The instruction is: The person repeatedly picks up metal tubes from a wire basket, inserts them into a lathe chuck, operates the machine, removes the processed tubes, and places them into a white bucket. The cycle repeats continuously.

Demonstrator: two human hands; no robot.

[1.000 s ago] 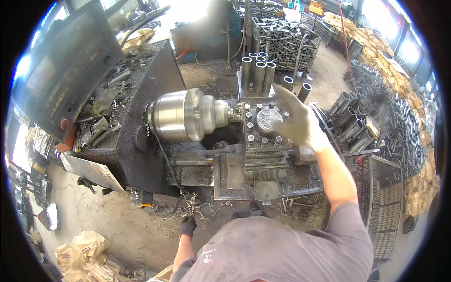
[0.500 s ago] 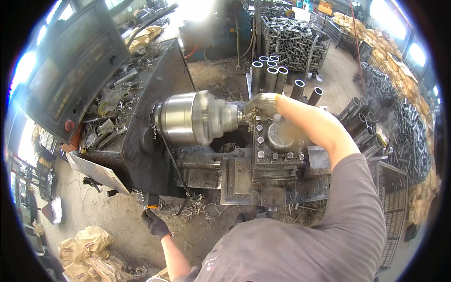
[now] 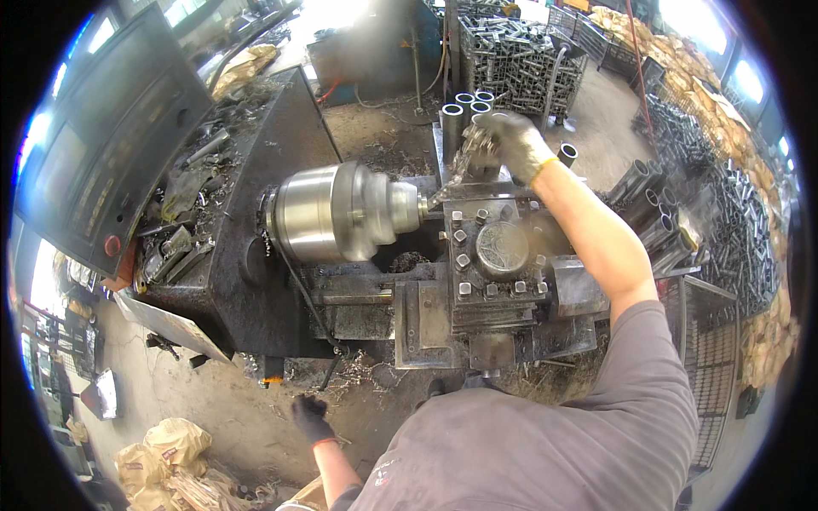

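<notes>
My right hand [image 3: 518,146], in a pale, soiled glove, is raised beyond the tool post [image 3: 501,249] of a lathe. Its blurred fingers are closed on a tangle of metal swarf [image 3: 463,169], which trails down toward the workpiece end. The lathe's shiny stepped chuck [image 3: 317,215] is smeared along its right part, as if turning. Low on the left hangs my left hand [image 3: 313,419] in a dark glove, holding nothing that I can see, fingers loosely apart. It is apart from the orange-marked lever [image 3: 273,380] under the machine.
Steel tubes [image 3: 452,128] stand upright behind the lathe; more tubes [image 3: 654,217] lean at right. A wire bin [image 3: 524,72] of metal parts stands farther back. Tan sacks [image 3: 166,460] lie on the floor at lower left. A control panel [image 3: 111,145] rises at left.
My right hand has lifted from the tool post toward the standing tubes, with swarf pulled along. My left hand has drawn away from the orange-marked lever, to the right and slightly down.
</notes>
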